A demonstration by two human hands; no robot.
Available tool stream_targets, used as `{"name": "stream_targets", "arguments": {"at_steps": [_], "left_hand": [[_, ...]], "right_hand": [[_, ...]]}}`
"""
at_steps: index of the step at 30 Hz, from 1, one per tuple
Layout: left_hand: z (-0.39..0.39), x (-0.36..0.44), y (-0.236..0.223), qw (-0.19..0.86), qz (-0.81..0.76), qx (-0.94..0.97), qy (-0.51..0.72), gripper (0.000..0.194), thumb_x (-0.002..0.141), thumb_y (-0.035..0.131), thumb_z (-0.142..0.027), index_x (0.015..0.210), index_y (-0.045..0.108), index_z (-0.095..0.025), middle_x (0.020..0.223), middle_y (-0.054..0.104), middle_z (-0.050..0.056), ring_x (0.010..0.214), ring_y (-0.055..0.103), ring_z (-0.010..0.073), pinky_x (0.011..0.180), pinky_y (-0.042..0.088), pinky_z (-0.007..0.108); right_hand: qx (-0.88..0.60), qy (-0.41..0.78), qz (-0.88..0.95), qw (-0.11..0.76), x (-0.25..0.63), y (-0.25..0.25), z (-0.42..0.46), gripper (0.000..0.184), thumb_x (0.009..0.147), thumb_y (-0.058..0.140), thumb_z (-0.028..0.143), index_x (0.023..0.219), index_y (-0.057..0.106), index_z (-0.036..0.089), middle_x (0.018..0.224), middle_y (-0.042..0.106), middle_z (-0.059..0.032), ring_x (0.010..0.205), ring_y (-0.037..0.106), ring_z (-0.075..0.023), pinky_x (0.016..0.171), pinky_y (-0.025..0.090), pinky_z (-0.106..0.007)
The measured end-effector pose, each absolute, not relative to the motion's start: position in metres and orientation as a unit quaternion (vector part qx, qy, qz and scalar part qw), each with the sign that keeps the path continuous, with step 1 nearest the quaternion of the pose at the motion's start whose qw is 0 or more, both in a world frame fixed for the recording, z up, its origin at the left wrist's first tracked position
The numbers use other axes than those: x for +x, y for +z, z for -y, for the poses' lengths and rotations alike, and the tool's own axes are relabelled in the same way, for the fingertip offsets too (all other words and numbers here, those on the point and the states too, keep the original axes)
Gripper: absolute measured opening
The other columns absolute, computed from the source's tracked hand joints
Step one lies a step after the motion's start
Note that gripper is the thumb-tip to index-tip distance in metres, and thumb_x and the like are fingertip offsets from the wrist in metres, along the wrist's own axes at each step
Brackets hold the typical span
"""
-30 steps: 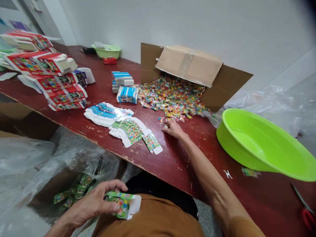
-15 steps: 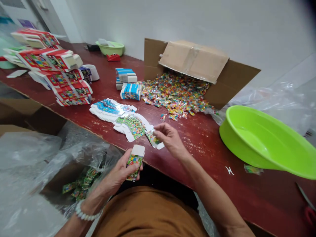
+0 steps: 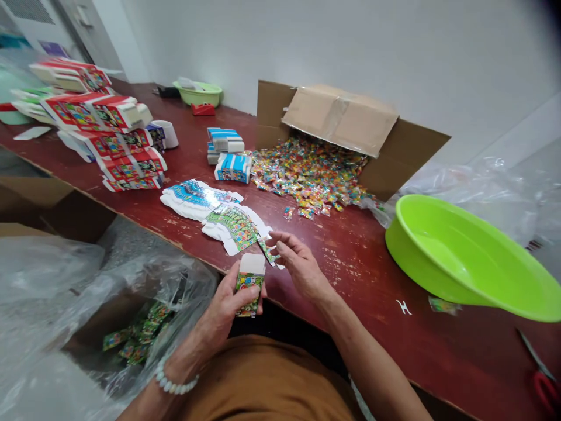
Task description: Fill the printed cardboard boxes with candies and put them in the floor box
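My left hand (image 3: 228, 301) grips a small green printed box (image 3: 249, 286), thumb across its front, above the table's near edge. The box is upright, its white top flap raised. My right hand (image 3: 302, 266) hovers just right of a single green flat carton (image 3: 268, 251), thumb and fingers apart. Part of that carton is hidden by the hand, and I cannot tell if the fingertips touch it. To its left lies a fanned row of green flat cartons (image 3: 236, 228), which meets a row of blue ones (image 3: 193, 196).
Wrapped candies (image 3: 311, 175) spill from a tipped cardboard box (image 3: 342, 117). A green basin (image 3: 438, 251) stands at right, with scissors (image 3: 537, 356) nearer. Bundled red cartons (image 3: 96, 111) are stacked at left, blue bundles (image 3: 232, 166) mid-table. Below left, a plastic-lined box (image 3: 83, 351) contains green packs.
My left hand has brought the box slightly right and up, closer to the right hand. My right hand's fingers have spread and shifted slightly down beside the single carton. The view has shifted slightly.
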State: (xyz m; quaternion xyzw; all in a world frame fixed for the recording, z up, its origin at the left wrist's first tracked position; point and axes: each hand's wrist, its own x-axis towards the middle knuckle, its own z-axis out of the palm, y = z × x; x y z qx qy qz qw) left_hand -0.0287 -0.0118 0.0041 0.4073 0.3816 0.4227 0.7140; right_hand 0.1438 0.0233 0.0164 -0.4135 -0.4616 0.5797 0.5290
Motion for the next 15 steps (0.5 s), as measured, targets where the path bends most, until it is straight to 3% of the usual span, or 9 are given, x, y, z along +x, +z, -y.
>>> {"name": "stream_targets", "arguments": {"at_steps": [4,7,11,15], "left_hand": [[0.01,-0.028,0.009,0.74,-0.396,0.322,0.438,0.051,0.076,0.069,-0.063,0.094,0.066,-0.015,0.068,0.071,0.004,0.053,0.061,0.0157,0.053,0.05,0.027],[0.01,-0.026,0.005,0.725,-0.433,0.312,0.435,0.049,0.074,0.072,-0.061,0.086,0.068,-0.014,0.066,0.07,0.005,0.052,0.06,0.0158,0.05,0.05,0.026],[0.012,-0.027,0.0,0.692,-0.432,0.35,0.461,0.05,0.073,0.077,-0.059,0.095,0.069,-0.015,0.068,0.07,0.003,0.057,0.061,0.0169,0.048,0.05,0.025],[0.011,-0.031,0.005,0.747,-0.406,0.28,0.446,0.052,0.079,0.07,-0.066,0.095,0.065,-0.018,0.065,0.067,0.002,0.052,0.06,0.016,0.045,0.05,0.025]], "right_hand": [[-0.323,0.704,0.427,0.467,0.14,0.008,-0.015,0.043,0.076,0.083,0.04,0.113,0.066,0.024,0.104,0.07,-0.003,0.072,0.062,-0.0137,0.066,0.054,-0.028],[-0.292,0.744,0.425,0.426,0.13,0.003,-0.009,0.046,0.078,0.081,0.042,0.117,0.063,0.026,0.1,0.07,-0.0018,0.058,0.057,-0.0107,0.052,0.052,-0.025],[-0.382,0.592,0.538,0.463,0.123,0.0,-0.007,0.024,0.084,0.075,0.042,0.096,0.072,0.022,0.086,0.067,-0.0019,0.059,0.056,-0.0113,0.053,0.048,-0.023],[-0.397,0.4,0.666,0.49,0.125,0.002,-0.007,0.023,0.093,0.065,0.041,0.087,0.076,0.022,0.073,0.067,-0.0042,0.068,0.062,-0.0168,0.061,0.049,-0.027]]}}
